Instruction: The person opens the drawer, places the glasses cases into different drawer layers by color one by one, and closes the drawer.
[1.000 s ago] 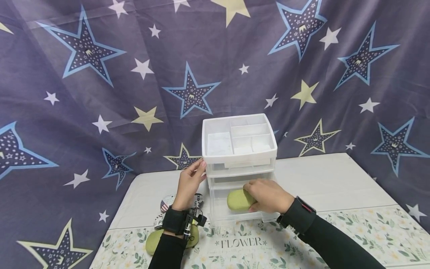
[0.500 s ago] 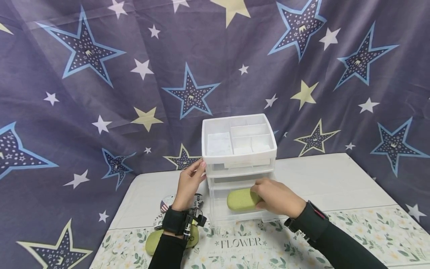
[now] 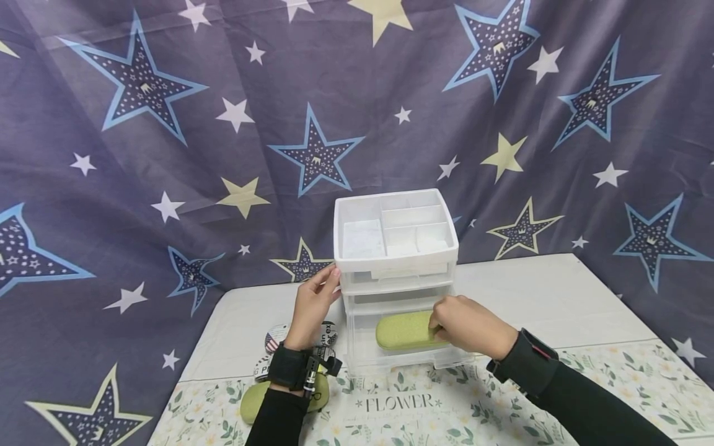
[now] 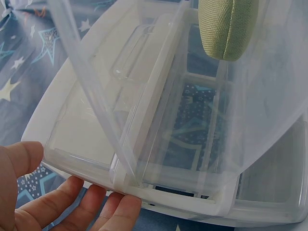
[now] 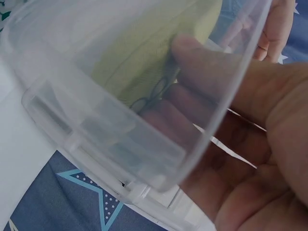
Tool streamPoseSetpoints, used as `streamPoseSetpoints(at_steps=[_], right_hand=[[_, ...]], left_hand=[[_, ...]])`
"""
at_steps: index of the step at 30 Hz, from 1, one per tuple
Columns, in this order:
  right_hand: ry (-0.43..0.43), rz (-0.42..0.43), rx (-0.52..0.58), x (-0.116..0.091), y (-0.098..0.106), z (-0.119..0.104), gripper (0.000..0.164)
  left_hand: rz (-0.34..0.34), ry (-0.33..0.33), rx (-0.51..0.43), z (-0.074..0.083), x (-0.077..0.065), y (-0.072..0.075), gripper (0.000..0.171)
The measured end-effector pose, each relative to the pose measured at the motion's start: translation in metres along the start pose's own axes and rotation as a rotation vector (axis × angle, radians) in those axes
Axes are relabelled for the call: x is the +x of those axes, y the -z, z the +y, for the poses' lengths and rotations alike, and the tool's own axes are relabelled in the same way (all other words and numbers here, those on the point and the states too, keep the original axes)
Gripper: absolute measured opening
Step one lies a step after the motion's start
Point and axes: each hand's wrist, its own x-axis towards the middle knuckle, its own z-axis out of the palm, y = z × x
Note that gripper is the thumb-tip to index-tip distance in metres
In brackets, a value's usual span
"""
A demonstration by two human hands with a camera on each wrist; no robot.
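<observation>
Green case (image 3: pixel 404 331) lies left-to-right, right hand (image 3: pixel 474 325) pinching it, left hand (image 3: pixel 312 310) spread against drawers (image 3: pixel 396 270).

Legible lettering and signs.
The tablecloth (image 3: pixel 524 421) bears "FLOWER" (image 3: pixel 398 402) between two star marks, above a line too faint to read; black-and-white printed things (image 3: pixel 328 331) show "ex", "G P" and a flag (image 3: pixel 271 342); the near green case (image 3: pixel 255 402) and far green case (image 3: pixel 404 330) each carry a spectacles outline (image 5: pixel 159 87).

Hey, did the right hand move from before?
Yes: against the white drawer unit, the right hand has shifted right, toward the right end of the green case.
</observation>
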Motion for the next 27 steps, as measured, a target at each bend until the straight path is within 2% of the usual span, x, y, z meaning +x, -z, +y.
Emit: streamPoseSetpoints(at_steps=[9,14,27], right_hand=[[0.019,-0.013,-0.018,0.0,-0.003,0.004,0.015],[0.035,-0.017,-0.007,0.002,-0.005,0.009,0.02],[0.089,-0.027,0.032,0.014,-0.005,0.022,0.025]], left_hand=[[-0.006,0.017,0.018,0.007,-0.003,-0.003,0.048],[-0.003,0.0,0.002,0.0,-0.001,-0.002,0.051],[0.002,0.001,-0.004,0.0,0.0,-0.001,0.052]])
